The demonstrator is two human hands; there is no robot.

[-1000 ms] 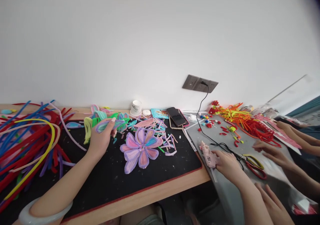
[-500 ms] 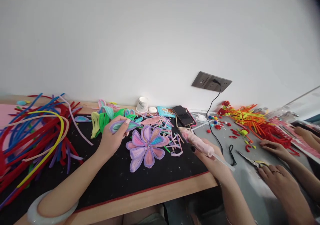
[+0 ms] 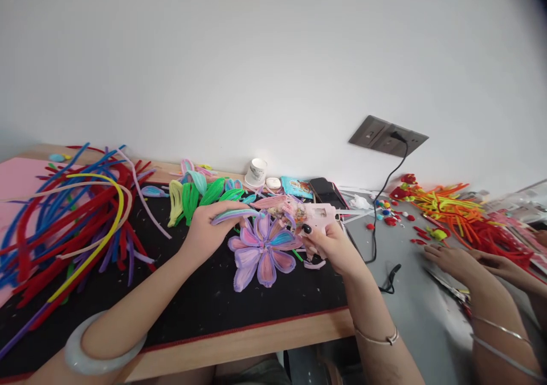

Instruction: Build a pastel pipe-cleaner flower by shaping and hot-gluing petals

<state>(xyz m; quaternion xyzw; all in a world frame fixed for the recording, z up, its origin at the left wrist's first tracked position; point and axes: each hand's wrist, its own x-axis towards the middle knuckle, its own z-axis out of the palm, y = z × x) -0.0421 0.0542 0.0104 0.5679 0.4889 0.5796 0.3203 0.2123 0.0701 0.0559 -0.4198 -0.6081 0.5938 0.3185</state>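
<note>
Pinched in my left hand [image 3: 211,228] is a pipe-cleaner petal [image 3: 233,216], purple-edged with a green-blue middle, seen nearly edge-on. My right hand [image 3: 329,245] grips a pale pink hot glue gun [image 3: 314,215] with a clear glue stick sticking out of its back. The gun's nozzle end points left toward the petal; whether they touch I cannot tell. Just below both hands a pipe-cleaner flower [image 3: 264,248] with purple, pink and blue petals lies flat on the black mat [image 3: 192,299].
Loose pipe cleaners [image 3: 85,220] are heaped at the left. Green pipe-cleaner leaves [image 3: 213,194], a paper cup [image 3: 257,170] and a blue packet [image 3: 297,187] line the wall. At right, a co-worker's hands [image 3: 453,262] are beside scissors [image 3: 447,285], near a black cord [image 3: 376,231].
My right hand has brought the glue gun left and up, turning its nozzle toward the petal. My left hand has tilted the petal edge-on. The co-worker's hand has left the scissors.
</note>
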